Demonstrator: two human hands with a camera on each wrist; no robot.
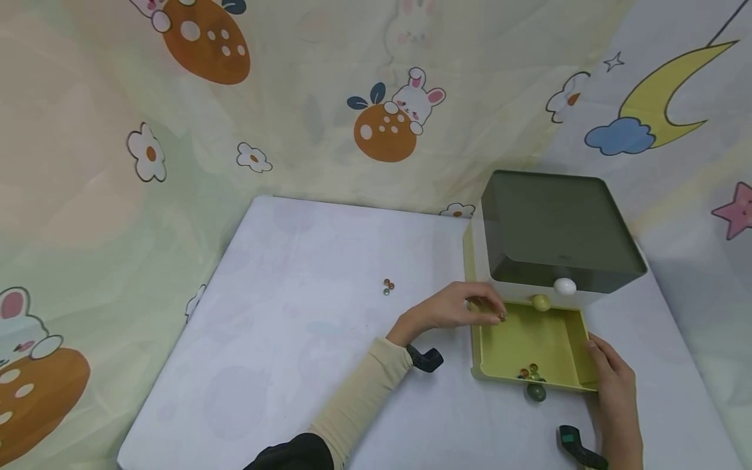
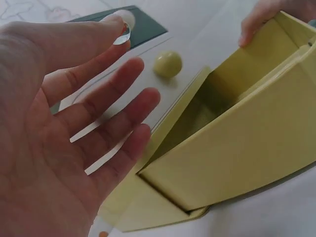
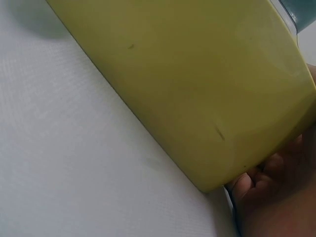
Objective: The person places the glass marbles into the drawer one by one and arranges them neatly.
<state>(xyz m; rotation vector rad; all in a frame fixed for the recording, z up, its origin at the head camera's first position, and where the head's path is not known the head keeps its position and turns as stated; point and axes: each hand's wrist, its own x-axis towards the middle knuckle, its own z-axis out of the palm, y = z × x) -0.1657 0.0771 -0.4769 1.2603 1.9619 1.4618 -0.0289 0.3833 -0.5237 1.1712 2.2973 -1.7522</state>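
My left hand [image 1: 455,307] pinches a clear glass marble [image 2: 124,35] between thumb and index finger, the other fingers spread, above the left side of the pulled-out yellow drawer [image 1: 529,339]. My right hand [image 1: 613,372] grips the drawer's right wall near its front corner; in the right wrist view its curled fingers [image 3: 269,173] show beside the drawer's yellow face [image 3: 187,89]. Several coloured marbles [image 1: 532,373] lie in the drawer along the front wall. Out on the white table, to the left, sit three small marbles [image 1: 386,287] close together.
The drawer belongs to a small cabinet with a dark green top [image 1: 558,225] at the table's back right. A white knob [image 1: 564,286], a yellow knob [image 1: 541,302] and a dark green knob [image 1: 536,392] stick out toward me. A printed cloth [image 1: 305,130] hangs behind the white table [image 1: 282,339].
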